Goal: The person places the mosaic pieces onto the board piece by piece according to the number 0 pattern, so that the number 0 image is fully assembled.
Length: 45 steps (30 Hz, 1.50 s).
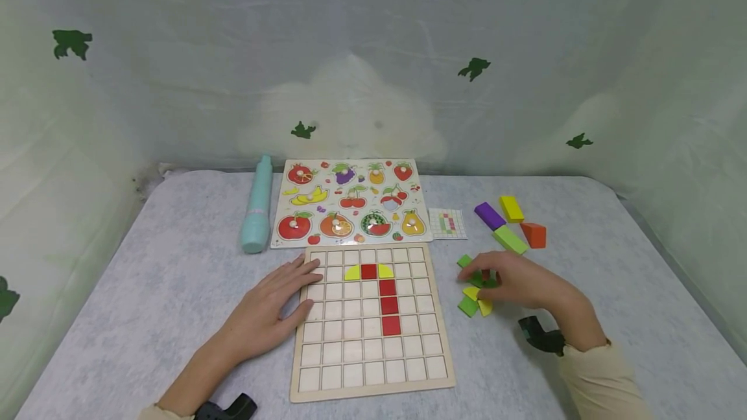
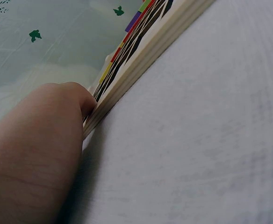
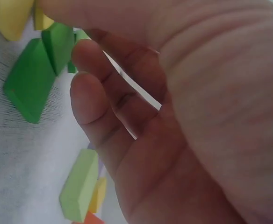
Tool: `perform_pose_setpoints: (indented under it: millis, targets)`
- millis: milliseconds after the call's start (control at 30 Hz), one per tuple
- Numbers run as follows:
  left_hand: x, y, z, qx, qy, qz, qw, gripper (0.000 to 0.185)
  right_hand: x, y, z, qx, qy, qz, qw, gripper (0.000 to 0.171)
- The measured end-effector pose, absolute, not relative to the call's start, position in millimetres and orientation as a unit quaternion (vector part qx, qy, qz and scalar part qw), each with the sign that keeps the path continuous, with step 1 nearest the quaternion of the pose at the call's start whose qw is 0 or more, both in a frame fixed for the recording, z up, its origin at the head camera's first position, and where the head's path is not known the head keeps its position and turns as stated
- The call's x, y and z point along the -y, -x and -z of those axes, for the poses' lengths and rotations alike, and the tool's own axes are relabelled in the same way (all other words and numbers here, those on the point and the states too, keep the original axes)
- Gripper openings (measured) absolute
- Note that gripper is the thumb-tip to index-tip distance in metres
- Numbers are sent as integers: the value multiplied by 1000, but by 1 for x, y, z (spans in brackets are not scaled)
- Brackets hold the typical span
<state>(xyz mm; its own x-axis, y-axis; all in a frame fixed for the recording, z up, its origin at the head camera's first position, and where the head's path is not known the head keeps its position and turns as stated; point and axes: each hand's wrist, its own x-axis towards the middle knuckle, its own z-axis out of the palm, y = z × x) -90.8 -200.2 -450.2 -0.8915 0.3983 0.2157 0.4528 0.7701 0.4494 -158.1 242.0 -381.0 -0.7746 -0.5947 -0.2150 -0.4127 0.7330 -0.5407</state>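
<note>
My left hand (image 1: 271,306) rests with fingers spread on the left edge of a wooden grid board (image 1: 350,391); the left wrist view shows the thumb side of that hand (image 2: 47,135) at the board's rim. On the grid lie red squares (image 1: 388,305) in a column, another red square (image 1: 368,271) and two yellow quarter-round pieces (image 1: 353,273). Right of the board, my right hand (image 1: 513,280) hovers low over small green blocks (image 1: 468,306) and yellow blocks (image 1: 485,307), thumb and index finger apart. Its other fingers curl loosely beside a dark green block (image 3: 31,81).
A fruit puzzle board (image 1: 323,212) lies behind the grid, with a pattern card (image 1: 448,223) at its right. At its left lies a teal bottle-shaped object (image 1: 255,219). Purple (image 1: 489,215), yellow (image 1: 511,209), light green (image 1: 510,239) and orange (image 1: 533,235) blocks sit at the back right.
</note>
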Motion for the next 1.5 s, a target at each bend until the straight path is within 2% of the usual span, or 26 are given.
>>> perform_pose_setpoints:
  millis: [400, 533, 800, 1200, 1300, 1500]
  targets:
    - [199, 91, 450, 941, 218, 252, 50, 48, -229, 160, 396, -912, 300, 233, 155, 20]
    - [200, 90, 451, 941, 219, 253, 49, 48, -227, 160, 398, -916, 296, 227, 147, 23]
    - [199, 90, 450, 943, 216, 249, 45, 48, -233, 160, 395, -901, 320, 241, 166, 30]
    - [199, 91, 451, 942, 217, 251, 47, 48, -218, 160, 398, -939, 246, 208, 120, 27]
    - [199, 91, 451, 940, 222, 252, 52, 48, -220, 159, 398, -934, 268, 211, 107, 20]
    - [200, 91, 452, 938, 229, 254, 60, 47, -227, 160, 396, -915, 319, 214, 122, 28]
